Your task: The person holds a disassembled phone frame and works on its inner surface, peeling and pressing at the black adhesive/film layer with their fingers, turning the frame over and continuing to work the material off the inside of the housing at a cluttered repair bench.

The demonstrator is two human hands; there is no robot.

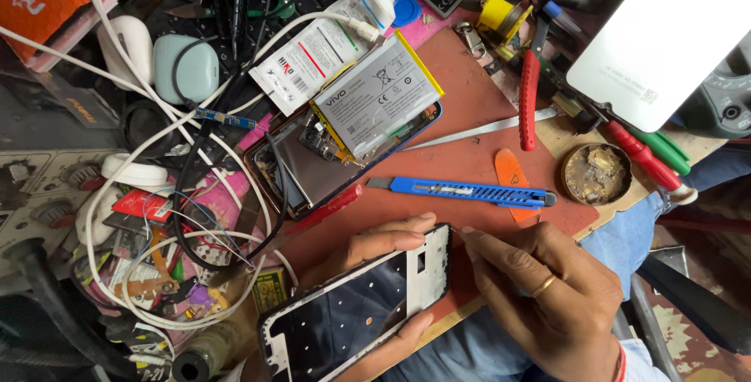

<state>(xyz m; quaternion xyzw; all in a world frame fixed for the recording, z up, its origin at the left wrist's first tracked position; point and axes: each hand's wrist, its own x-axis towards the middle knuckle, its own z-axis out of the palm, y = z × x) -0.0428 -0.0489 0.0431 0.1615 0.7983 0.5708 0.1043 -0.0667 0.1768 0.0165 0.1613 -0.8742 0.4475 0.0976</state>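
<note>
Right hand [551,296], gold ring on one finger, fingers bunched together with the tips pressed at the top edge of a black-and-white phone frame [356,311]; whether they pinch a small tool cannot be told. Left hand [383,272] clamped around that frame from beneath, at the near tabletop edge. Step judged: picking at the frame's rim, needing steady support; beyond lie a blue utility knife [469,191] and an opened phone with grey battery [375,100]

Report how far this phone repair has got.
Done: the opened phone body lies on the mat with a loose battery across it. In hand: the left hand holds a bare phone frame while the right hand works at its top corner. Left: frame and body are apart, not yet joined.
</note>
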